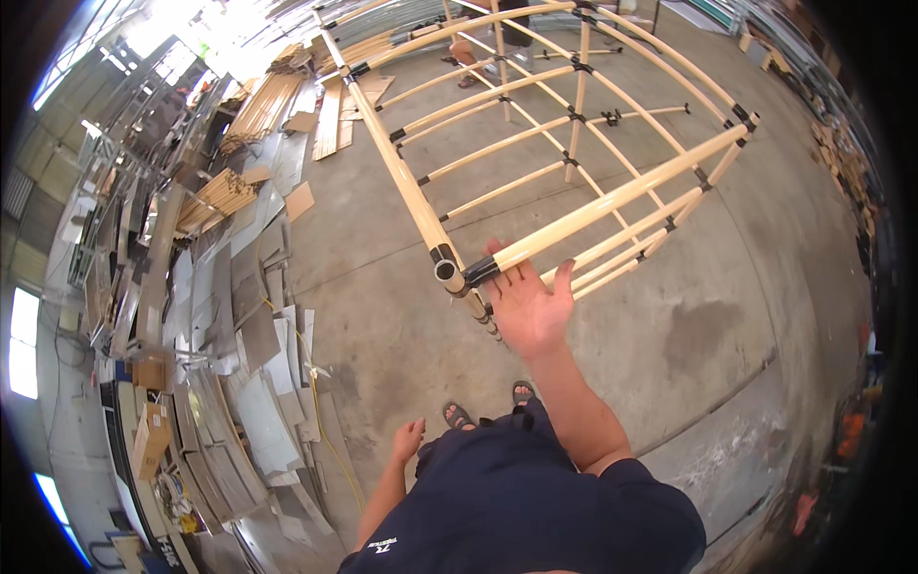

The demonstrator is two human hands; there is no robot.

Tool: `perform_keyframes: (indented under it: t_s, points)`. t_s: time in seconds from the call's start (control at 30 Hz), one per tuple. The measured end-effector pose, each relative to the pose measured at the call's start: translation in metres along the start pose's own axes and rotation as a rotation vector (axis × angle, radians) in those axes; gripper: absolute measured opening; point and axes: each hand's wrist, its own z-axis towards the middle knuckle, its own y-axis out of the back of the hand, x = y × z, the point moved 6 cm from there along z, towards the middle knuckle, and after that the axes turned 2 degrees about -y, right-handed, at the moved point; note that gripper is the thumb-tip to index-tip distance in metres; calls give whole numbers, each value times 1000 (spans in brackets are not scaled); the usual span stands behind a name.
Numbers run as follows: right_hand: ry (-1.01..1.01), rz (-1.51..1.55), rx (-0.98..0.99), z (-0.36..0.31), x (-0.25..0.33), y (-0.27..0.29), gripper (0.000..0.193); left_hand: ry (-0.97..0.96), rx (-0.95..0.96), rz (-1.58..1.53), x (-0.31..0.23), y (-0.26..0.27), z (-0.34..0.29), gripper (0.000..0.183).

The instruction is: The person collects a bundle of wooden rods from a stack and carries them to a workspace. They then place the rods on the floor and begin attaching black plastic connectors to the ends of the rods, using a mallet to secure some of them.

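Observation:
A large frame of cream-coloured pipes [612, 203] with black joints stands in front of me. My right hand [533, 308] reaches out to its near corner, palm turned up and fingers stretched out, their tips behind or against the pipe beside a black pipe joint [480, 272]. Just left of that joint, an upright pipe's open round end [444, 271] points up at me. My left hand [408, 440] hangs low by my side with its fingers curled in, and nothing shows in it. It is away from the frame.
Metal sheets and offcuts [263, 421] lie piled along the left, with bundles of cream pipes [263, 110] farther back. A cardboard piece [299, 201] lies on the concrete floor [382, 354]. Beyond the frame, another person [466, 53] is partly visible. A yellow cord [330, 435] runs at left.

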Motion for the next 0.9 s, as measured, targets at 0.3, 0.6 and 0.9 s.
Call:
perform_keyframes:
  t_s: [0.3, 0.6, 0.9]
  points:
    - [-62, 38, 32, 47, 21, 72, 89, 85, -175, -67, 47, -9, -36, 57]
    - [68, -53, -236, 73, 10, 97, 78, 279, -223, -198, 96, 4, -70, 64]
    - [502, -714, -262, 29, 11, 36, 60, 175, -106, -187, 115, 56, 7, 56]
